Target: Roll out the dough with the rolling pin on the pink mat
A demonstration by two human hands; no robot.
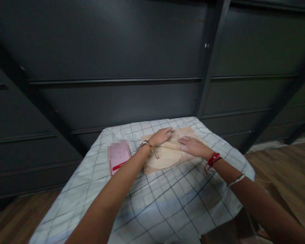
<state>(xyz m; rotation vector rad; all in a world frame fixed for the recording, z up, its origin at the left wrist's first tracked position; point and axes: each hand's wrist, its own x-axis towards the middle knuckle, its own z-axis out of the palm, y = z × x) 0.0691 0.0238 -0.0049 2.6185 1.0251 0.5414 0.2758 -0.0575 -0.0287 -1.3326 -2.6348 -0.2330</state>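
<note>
A thin beige sheet [162, 164] lies on the cloth-covered table, with a paler rounded piece [170, 157] on it. Part of the pale material forms a raised fold or roll [172, 145] between my hands. My left hand [162, 136] reaches over the far side of this fold, fingers stretched out and slightly blurred. At its right end my right hand [191, 145] rests with extended fingers touching the material. Neither hand visibly grips anything. A small light-brown object [157, 155], too small to identify, sits on the sheet below my left wrist.
A pink notepad [120, 154] with handwriting and a red pen [119, 166] lies left of the sheet. The white checked tablecloth [165, 203] has creases. A dark panelled metal wall [122, 101] stands directly behind the table. Wooden flooring [289, 169] shows at the right.
</note>
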